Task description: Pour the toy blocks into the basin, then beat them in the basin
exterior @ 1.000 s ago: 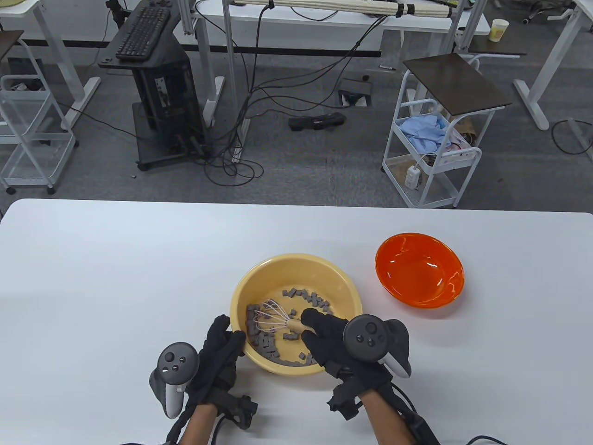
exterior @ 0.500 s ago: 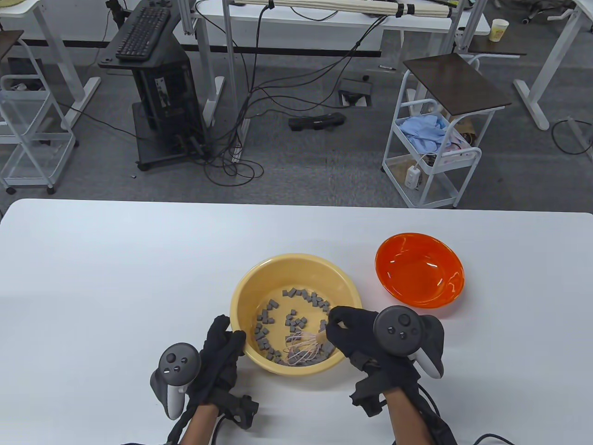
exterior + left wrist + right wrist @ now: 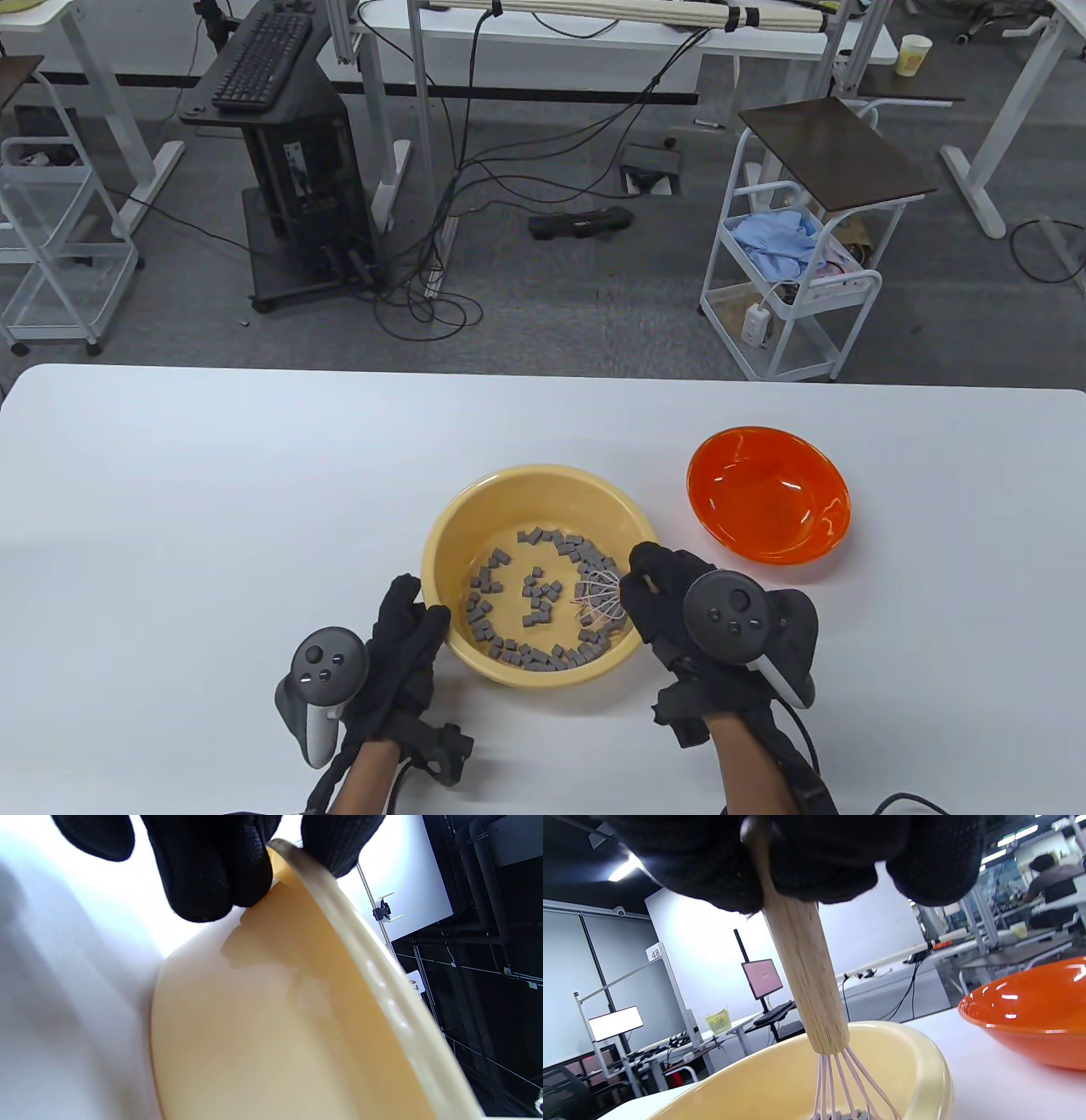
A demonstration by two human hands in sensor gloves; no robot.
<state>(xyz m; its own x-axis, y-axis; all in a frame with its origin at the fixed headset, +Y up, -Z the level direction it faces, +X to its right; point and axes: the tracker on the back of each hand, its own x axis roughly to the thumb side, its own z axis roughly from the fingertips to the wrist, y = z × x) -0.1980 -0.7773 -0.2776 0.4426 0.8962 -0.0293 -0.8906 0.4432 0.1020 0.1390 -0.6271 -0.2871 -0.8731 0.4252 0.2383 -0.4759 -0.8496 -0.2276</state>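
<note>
Half the whisk [image 3: 599, 601] handle hidden inside the right hand [image 3: 670, 594].

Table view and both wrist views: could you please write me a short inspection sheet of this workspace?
Surface: white table, bare around the bowls.
Job's things: toy blocks in yellow basin; whisk among them; orange bowl holds nothing visible.
Clutter: nothing seen.
Grippers: left hand pinches basin rim; right hand grips whisk handle.
Cables: glove leads at wrists; floor cables.
Surroundings: trolley, desks, keyboard.
</note>
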